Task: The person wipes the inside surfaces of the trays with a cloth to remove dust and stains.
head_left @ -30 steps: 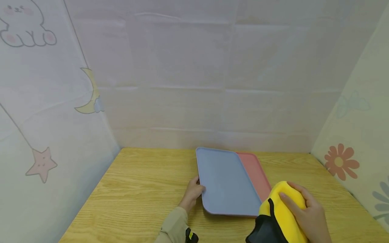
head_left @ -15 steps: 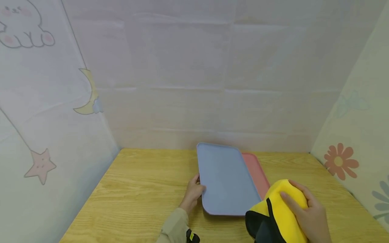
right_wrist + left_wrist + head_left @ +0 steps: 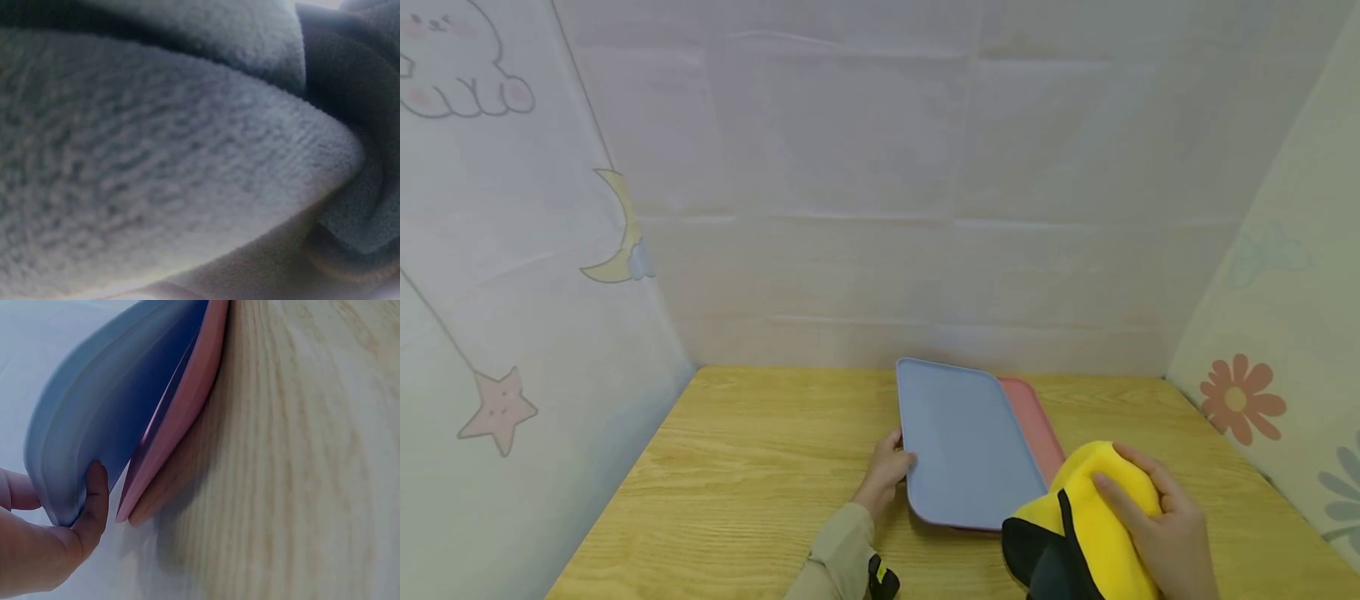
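My left hand (image 3: 883,473) grips the left edge of a light blue tray (image 3: 966,446), which tilts with that side raised. Beneath it lies a pink tray (image 3: 1033,421), mostly covered, its right strip showing. In the left wrist view, thumb and fingers pinch the blue tray's rim (image 3: 59,444), and a gap separates it from the pink tray's edge (image 3: 187,394). My right hand (image 3: 1172,525) holds a bunched yellow cloth (image 3: 1097,500) with a dark grey underside and black edging; it overlaps the blue tray's near right corner. Folds of the cloth's dark side (image 3: 162,169) fill the right wrist view.
Both trays are on a wooden table (image 3: 752,467). A pale hanging sheet (image 3: 850,250) stands along the table's far edge, with printed sheets at the left and right sides.
The blue tray's far end rises, then dips a little, and the tray shifts right with my left hand. In the right hand, the cloth's dark part has swung left and up over the tray's corner.
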A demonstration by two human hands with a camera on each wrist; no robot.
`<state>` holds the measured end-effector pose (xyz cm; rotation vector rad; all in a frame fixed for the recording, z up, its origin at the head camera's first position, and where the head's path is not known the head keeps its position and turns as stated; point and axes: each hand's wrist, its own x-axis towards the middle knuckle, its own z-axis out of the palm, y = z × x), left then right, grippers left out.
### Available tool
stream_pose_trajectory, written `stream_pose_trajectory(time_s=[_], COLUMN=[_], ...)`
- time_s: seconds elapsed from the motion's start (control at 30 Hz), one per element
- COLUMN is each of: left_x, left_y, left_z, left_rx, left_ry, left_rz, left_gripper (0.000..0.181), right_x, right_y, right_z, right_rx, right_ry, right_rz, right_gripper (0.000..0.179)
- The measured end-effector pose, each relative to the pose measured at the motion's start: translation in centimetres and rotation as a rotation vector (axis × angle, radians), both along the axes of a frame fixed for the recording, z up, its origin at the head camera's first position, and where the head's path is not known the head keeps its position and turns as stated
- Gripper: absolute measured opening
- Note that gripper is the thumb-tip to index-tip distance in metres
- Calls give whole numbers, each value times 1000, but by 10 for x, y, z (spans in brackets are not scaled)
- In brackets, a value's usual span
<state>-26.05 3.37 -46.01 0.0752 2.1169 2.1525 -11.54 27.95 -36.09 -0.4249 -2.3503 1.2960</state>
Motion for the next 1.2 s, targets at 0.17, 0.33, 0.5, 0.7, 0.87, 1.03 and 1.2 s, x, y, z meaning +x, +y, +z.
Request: stream_pose_trajectory(time_s=[0.17, 0.33, 0.5, 0.7, 0.87, 1.03, 1.2], left_x=[-4, -9, -9, -7, -7, -6, -6], left_y=[4, 11, 19, 27, 32, 34, 36], left_z=[2, 7, 13, 13, 12, 13, 11], left_rx=[-25, -74, -52, -58, -125, -159, -231], left_ry=[24, 48, 46, 62, 58, 96, 121], left_rz=[-33, -52, -108, -124, -136, -158, -144], left_gripper=[47, 45, 45, 43, 45, 47, 47], right_x=[-1, -1, -1, -1, -1, -3, -3], right_y=[-2, -3, -3, -4, -7, -8, -10], right_z=[-1, -2, -3, -4, -6, -7, -7], right_rx=[7, 12, 16, 33, 29, 24, 24], right_ry=[25, 39, 39, 36, 25, 52, 50], right_rz=[19, 31, 43, 61, 70, 83, 91], right_gripper=[50, 49, 49, 48, 47, 44, 43])
